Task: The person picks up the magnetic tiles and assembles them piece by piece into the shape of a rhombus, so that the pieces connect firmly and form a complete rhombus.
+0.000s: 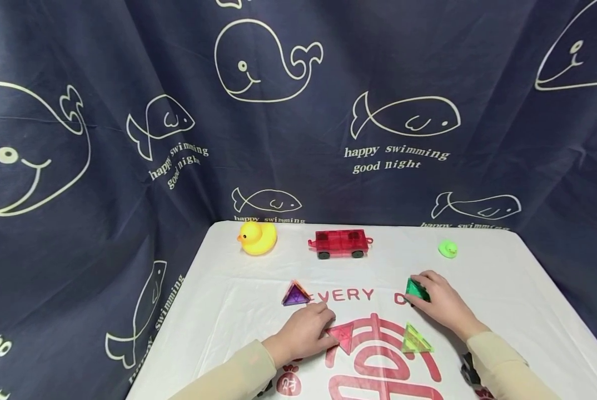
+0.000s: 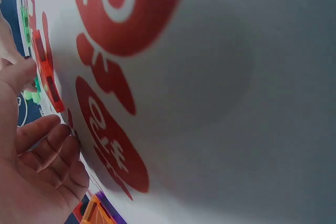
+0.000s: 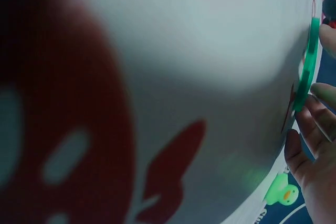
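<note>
My left hand (image 1: 306, 330) is beside a red triangular magnetic tile (image 1: 343, 336) on the cloth, thumb and fingers spread at its left edge. In the left wrist view its fingers (image 2: 52, 145) are loosely bent, with the red tile (image 2: 48, 72) beyond them. Over on the right, my right hand (image 1: 441, 300) pinches a green triangular magnetic tile (image 1: 416, 289) between thumb and fingers. The right wrist view shows that green tile (image 3: 308, 66) edge-on, with fingers at its lower end. A yellow-green triangular tile piece (image 1: 416, 340) lies between the hands, nearer me.
A purple and orange triangular tile piece (image 1: 295, 294) sits beyond my left hand. Along the back are a yellow toy duck (image 1: 258, 239), a red wheeled toy car base (image 1: 341, 243) and a small green duck (image 1: 448, 249). Dark printed curtain (image 1: 278, 150) hangs behind the white-covered table (image 1: 228, 289).
</note>
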The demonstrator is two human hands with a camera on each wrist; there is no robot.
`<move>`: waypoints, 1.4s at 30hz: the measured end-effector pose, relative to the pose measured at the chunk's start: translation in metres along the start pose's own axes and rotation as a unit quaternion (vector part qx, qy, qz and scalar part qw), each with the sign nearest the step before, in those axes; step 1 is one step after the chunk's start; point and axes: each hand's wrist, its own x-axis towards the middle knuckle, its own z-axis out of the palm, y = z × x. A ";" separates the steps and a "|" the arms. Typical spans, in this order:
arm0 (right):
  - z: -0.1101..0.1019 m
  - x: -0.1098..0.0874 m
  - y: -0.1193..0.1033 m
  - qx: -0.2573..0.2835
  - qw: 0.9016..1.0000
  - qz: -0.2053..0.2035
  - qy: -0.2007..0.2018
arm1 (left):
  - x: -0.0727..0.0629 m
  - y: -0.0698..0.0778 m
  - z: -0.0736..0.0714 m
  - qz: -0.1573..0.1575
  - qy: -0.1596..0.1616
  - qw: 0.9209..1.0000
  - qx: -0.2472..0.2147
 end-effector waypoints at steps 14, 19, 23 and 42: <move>-0.002 -0.003 0.003 -0.008 1.000 0.017 -0.024 | 0.007 0.016 0.000 0.017 -0.039 0.999 -0.002; -0.002 -0.003 -0.002 -0.004 1.000 0.015 -0.021 | 0.008 0.019 0.001 0.015 -0.035 0.999 0.012; -0.001 -0.003 -0.005 -0.003 1.000 0.016 -0.023 | 0.008 0.020 0.002 0.014 -0.030 0.999 0.017; 0.007 0.003 -0.024 -0.004 1.000 0.003 -0.028 | 0.011 0.017 0.004 -0.017 -0.002 1.000 0.024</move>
